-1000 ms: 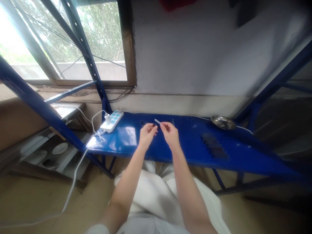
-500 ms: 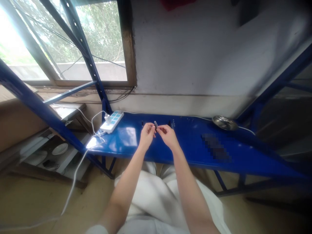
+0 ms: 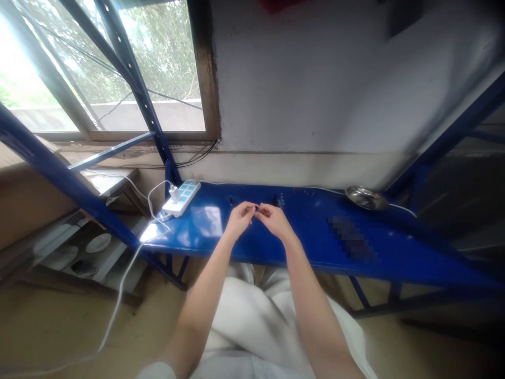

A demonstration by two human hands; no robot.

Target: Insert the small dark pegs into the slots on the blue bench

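Observation:
Above the blue table [image 3: 272, 245], my left hand [image 3: 240, 220] and my right hand [image 3: 273, 220] meet fingertip to fingertip. Between them is a small dark piece [image 3: 256, 207], mostly covered by the fingers; its kind cannot be made out. Both hands are closed in a pinch around it. Just behind my right hand lies a dark small item [image 3: 275, 200] beside a cluster of small clear pieces [image 3: 281, 200]. A little dark object [image 3: 231, 200] rests on the table behind my left hand.
A white power strip [image 3: 182, 198] with a plugged-in cord sits at the table's left end. To the right are a shiny metal bowl [image 3: 366, 197] and a pixelated dark object [image 3: 351, 239]. Blue rack posts [image 3: 136, 79] rise at the left, before a window.
A small light-tipped piece stood up between my fingertips before; now it is tilted down and mostly hidden, with the hands closer together. The view has shifted slightly.

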